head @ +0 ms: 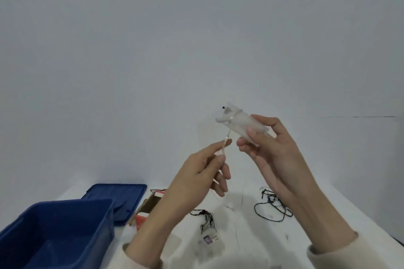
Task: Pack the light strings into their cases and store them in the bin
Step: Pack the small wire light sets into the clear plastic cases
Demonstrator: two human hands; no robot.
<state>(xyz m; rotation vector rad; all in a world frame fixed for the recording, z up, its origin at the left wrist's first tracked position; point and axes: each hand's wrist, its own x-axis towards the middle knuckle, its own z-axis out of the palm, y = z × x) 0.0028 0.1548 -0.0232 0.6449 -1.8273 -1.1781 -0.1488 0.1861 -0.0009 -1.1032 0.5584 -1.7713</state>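
Against a plain pale wall, above a white table (244, 244): right hand (273, 148) gripping a translucent case (244, 124) raised in the air, long axis slanting from upper left to lower right, wire end pointing upper left. Left hand (196, 172) pinching the clear light string (291, 137) hanging from it. Blue bin (54, 236) sitting at left, inside looking bare, blue lid (118, 199) lying behind. Dark strings (273, 205) and cardboard boxes (146, 207) lying scattered on the table.
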